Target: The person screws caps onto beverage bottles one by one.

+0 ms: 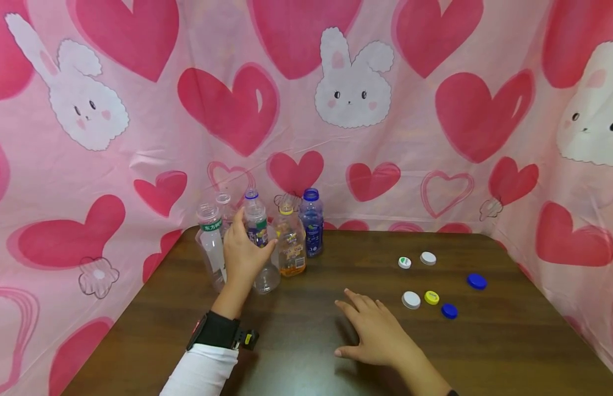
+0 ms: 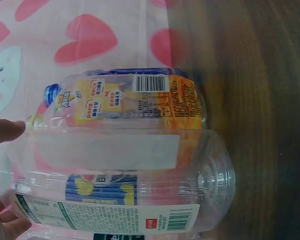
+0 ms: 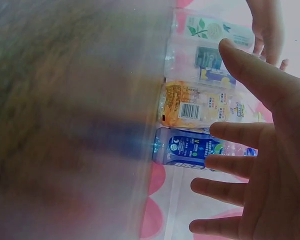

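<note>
My left hand [image 1: 244, 256] is at the upper part of a clear plastic bottle [image 1: 266, 279], thumb and fingers spread on either side of its neck. In the left wrist view the thumb [image 2: 7, 131] looks slightly apart from that bottle [image 2: 215, 180]; finger contact is unclear. Close around it stand another clear bottle [image 1: 214, 253] with a green neck band, an orange-labelled bottle [image 1: 291, 247] and a blue-labelled bottle [image 1: 313, 225], all uncapped. My right hand [image 1: 375, 333] hovers above the table with spread fingers, holding nothing, nearest to a white cap [image 1: 411, 300].
On the right of the brown table [image 1: 306, 352] lie loose caps: a yellow cap [image 1: 432, 297], a blue cap [image 1: 449, 311], a larger blue cap [image 1: 476, 281] and white caps [image 1: 428, 258]. A pink heart-patterned cloth [image 1: 415, 192] hangs behind the table.
</note>
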Motion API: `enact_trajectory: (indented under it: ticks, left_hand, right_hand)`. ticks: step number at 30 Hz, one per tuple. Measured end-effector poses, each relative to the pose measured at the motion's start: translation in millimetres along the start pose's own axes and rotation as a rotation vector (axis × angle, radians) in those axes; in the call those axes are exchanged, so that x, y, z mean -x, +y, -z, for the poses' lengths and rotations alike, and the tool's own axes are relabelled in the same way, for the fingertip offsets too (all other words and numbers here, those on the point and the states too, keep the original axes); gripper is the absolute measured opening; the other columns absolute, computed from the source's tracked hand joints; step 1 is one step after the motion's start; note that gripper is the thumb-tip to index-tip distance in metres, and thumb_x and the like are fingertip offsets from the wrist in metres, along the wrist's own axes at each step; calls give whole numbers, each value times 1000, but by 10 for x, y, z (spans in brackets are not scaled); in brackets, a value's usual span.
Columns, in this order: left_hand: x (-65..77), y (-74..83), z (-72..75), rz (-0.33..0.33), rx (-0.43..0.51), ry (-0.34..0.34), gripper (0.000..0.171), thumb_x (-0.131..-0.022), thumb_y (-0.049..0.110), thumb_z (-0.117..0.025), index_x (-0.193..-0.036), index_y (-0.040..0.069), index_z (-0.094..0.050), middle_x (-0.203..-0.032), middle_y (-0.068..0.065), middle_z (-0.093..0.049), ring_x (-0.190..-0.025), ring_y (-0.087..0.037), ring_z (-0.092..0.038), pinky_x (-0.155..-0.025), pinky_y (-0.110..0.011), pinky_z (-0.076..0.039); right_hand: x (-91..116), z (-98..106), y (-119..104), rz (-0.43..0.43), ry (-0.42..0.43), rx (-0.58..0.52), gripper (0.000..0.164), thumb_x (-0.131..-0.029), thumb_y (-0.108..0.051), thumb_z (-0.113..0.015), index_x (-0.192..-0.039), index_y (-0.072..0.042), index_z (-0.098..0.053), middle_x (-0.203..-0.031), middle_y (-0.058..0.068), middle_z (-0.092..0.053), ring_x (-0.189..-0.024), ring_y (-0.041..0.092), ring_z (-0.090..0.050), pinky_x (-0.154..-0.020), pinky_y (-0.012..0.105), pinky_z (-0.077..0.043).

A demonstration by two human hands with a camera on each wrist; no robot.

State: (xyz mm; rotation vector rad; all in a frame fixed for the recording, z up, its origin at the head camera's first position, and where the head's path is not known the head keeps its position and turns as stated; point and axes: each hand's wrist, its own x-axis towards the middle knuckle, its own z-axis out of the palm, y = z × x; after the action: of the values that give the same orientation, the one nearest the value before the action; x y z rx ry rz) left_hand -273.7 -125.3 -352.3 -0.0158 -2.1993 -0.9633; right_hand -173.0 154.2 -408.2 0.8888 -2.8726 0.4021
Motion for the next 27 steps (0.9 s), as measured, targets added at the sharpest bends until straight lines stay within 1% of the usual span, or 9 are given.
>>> enact_trajectory:
  ticks: [3,9,11,15,18,24,27]
  left_hand:
    - [26,-26,-17,-26,-8,22,95,-65,26,-91,-141,2,-39,-122,-23,-57,-111,-39,-52,-94,-56,-44]
    - [78,-53,-30,-101,-35,37,88,-65,32,-91,-133,-5,-49,-119,-23,-58,-110,-39,-52,-95,-53,-43]
    - [96,-51,-30,-116,-29,40,87,-65,32,-91,-132,-5,-50,-117,-23,-58,-107,-38,-53,-92,-53,-46]
    - [116,-29,-16,-126,-12,47,85,-65,33,-91,-130,-3,-51,-115,-21,-58,-101,-36,-56,-86,-52,-49]
    - [125,-7,8,-129,-18,48,84,-64,36,-91,-129,-1,-52,-114,-21,-58,-100,-35,-57,-84,-52,-51]
    - [197,64,95,-152,-15,17,86,-61,37,-93,-127,-3,-53,-112,-21,-60,-98,-35,-59,-82,-51,-52]
    - [280,150,145,-163,26,-31,87,-60,37,-93,-126,-3,-54,-111,-19,-60,-98,-34,-59,-81,-49,-53]
  right_hand:
    - [3,-5,2,-2,0,2,84,-74,-56,-77,-139,-10,-52,-150,18,-39,-128,43,-44,-97,69,-35]
    - [9,-3,2,-4,-4,1,84,-74,-56,-77,-139,-10,-52,-150,18,-39,-128,43,-44,-97,70,-35]
    - [11,2,2,-3,-6,2,84,-74,-56,-77,-139,-10,-52,-150,18,-39,-128,43,-45,-97,69,-35]
    - [6,17,6,0,-2,11,84,-74,-56,-77,-139,-9,-52,-150,18,-39,-128,43,-45,-97,69,-36]
    - [3,32,6,-3,-2,16,84,-75,-57,-76,-139,-9,-52,-150,19,-39,-128,43,-45,-97,69,-36]
    - [21,53,4,-12,-16,3,84,-75,-56,-77,-140,-9,-52,-150,19,-38,-128,43,-45,-97,69,-35]
    - [38,51,17,-15,-23,-3,83,-75,-55,-77,-139,-8,-52,-149,20,-39,-127,44,-46,-97,69,-35]
